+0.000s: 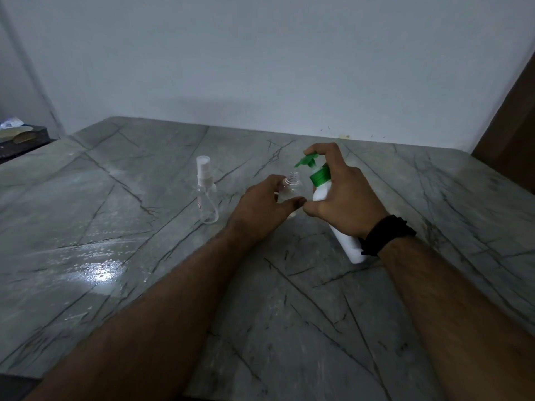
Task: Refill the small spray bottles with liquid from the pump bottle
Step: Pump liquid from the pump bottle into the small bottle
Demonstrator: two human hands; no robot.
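My right hand (344, 195) grips a white pump bottle (322, 192) with a green pump head (308, 160); the bottle is tilted to the left and my index finger rests on top of the pump. The green nozzle points down at the open threaded neck of a small clear spray bottle (291, 186). My left hand (265, 206) holds that small bottle upright, with the fingers wrapped round its body. A second small clear spray bottle (206, 192) with its white spray cap on stands to the left on the table.
The grey-green marble table (144, 256) has wet droplets and a bright reflection at the left front. A plain wall runs behind it, a dark box with papers (20, 137) sits at far left, and a brown wooden panel (512, 125) stands at right.
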